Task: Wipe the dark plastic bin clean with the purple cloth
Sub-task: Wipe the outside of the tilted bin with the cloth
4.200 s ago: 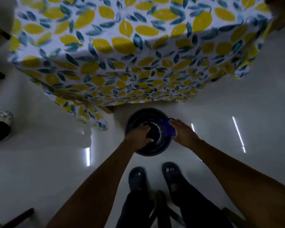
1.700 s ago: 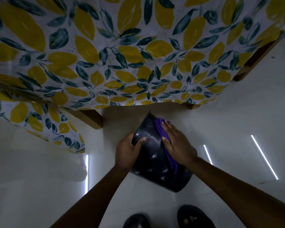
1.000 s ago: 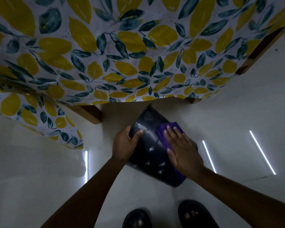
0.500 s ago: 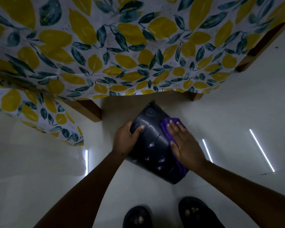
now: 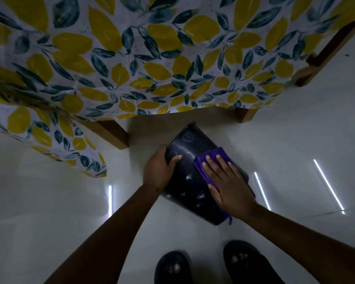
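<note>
Head view: cloth on bin

The bin (image 5: 184,181) is tipped on its side over the floor (image 5: 49,212), near the table (image 5: 113,134). The left hand (image 5: 158,170) grips its edge with curled fingers. The right hand (image 5: 228,181) lies flat, fingers straight, pressing the cloth (image 5: 200,163) on the bin's side

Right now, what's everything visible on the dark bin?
The bin is dark, glossy plastic, round and tapered, tipped on its side over the pale floor, outer wall toward the camera with small light specks. The left hand grips its left edge; the right hand presses the purple cloth flat against its wall.
</note>
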The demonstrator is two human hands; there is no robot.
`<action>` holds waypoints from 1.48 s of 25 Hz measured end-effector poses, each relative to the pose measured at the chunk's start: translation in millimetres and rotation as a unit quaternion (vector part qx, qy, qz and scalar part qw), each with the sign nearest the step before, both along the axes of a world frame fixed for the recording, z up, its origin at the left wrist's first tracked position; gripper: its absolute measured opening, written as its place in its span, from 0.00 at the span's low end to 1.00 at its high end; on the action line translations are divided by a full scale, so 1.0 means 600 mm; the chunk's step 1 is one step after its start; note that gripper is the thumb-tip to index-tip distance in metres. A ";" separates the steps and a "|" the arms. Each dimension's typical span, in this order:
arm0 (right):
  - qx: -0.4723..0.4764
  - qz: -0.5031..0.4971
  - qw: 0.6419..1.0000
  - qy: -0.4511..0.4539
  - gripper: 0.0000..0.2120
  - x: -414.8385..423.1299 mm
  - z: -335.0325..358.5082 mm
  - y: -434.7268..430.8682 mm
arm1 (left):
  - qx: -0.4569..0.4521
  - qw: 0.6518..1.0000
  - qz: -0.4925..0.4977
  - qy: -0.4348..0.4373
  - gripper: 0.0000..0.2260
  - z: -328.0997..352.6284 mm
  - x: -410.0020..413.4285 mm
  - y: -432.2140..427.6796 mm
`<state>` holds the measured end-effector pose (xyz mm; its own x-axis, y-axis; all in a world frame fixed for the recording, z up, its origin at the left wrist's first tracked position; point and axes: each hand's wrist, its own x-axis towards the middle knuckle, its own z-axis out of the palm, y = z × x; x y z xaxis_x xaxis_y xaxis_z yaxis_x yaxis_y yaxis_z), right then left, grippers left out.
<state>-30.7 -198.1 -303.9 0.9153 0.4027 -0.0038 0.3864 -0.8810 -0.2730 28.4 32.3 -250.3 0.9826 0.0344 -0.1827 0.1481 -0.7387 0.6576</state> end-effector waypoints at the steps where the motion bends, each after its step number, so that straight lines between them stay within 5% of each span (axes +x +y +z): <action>1: -0.001 0.007 1.000 -0.010 0.31 -0.001 -0.001 0.001 | -0.009 1.000 0.000 0.017 0.15 0.002 0.006 -0.003; 7: 0.059 0.003 0.998 0.029 0.29 0.075 0.011 0.000 | -0.052 0.998 -0.012 0.039 0.14 0.014 0.025 -0.004; 14: 0.021 0.042 0.999 -0.018 0.30 0.039 0.010 0.021 | -0.073 0.989 -0.043 0.119 0.15 0.011 0.024 0.022; 20: 0.174 -0.079 0.976 0.105 0.30 0.066 -0.007 -0.005 | -0.106 0.985 -0.038 0.131 0.11 0.026 -0.017 0.053; 25: 0.084 -0.065 0.993 0.057 0.32 -0.023 -0.008 0.018 | -0.090 0.982 -0.069 0.152 0.25 0.041 0.004 0.032; 30: 0.063 -0.003 0.998 -0.008 0.28 0.012 0.010 0.048 | -0.059 0.990 -0.027 0.122 0.24 0.023 0.011 0.026; 34: 0.144 -0.069 0.986 0.054 0.27 0.056 0.003 0.041 | -0.048 0.993 -0.023 0.108 0.22 0.028 0.019 0.021; 37: 0.100 -0.064 0.992 0.041 0.28 -0.007 -0.006 0.017 | -0.044 0.994 -0.029 0.097 0.22 0.024 0.027 0.012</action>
